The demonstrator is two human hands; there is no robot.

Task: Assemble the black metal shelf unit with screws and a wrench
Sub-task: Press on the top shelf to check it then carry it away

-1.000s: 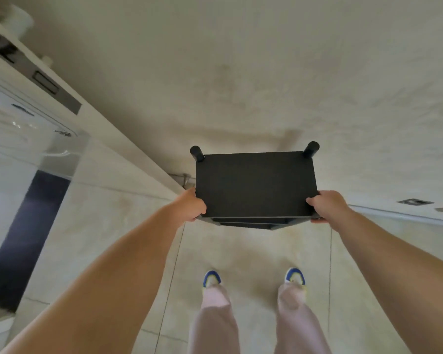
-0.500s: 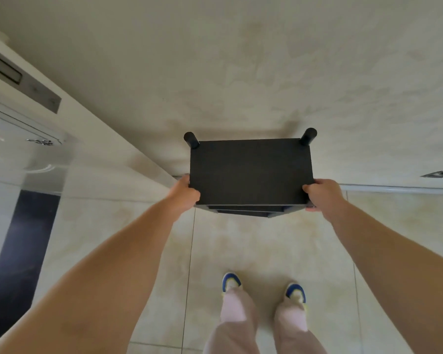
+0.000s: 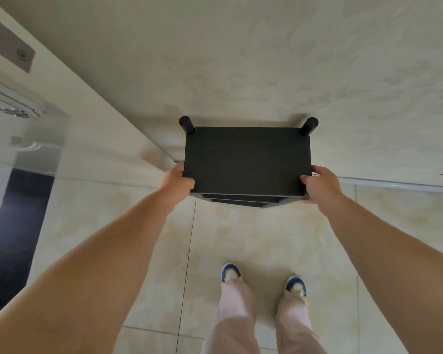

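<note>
The black shelf unit (image 3: 247, 160) stands upright close against the pale wall (image 3: 266, 60), seen from above so that its flat top panel faces the camera; the edges of lower shelves show beneath the near edge of that panel. Two round black post ends project at the far corners, the left post (image 3: 187, 124) and the right post (image 3: 309, 125), both just beside the wall. Whether the unit's feet rest on the floor cannot be told, as the base is hidden under the top panel. The left hand (image 3: 178, 181) grips the near left corner of the top panel, its fingers curled round the edge with the thumb on the panel face. The right hand (image 3: 320, 186) grips the near right corner in the same fashion, thumb on top and fingers wrapped under the side. Both forearms reach forward from the bottom corners of the view. Below the unit lies a floor of glossy beige tiles (image 3: 241, 238). The person's two shoes (image 3: 230, 272), blue and white at the toe, stand on the tiles near the unit, beneath light pink trouser legs (image 3: 234, 315). At the left a white cabinet front (image 3: 16, 129) runs diagonally, with a dark panel (image 3: 13, 226) beneath it.
</note>
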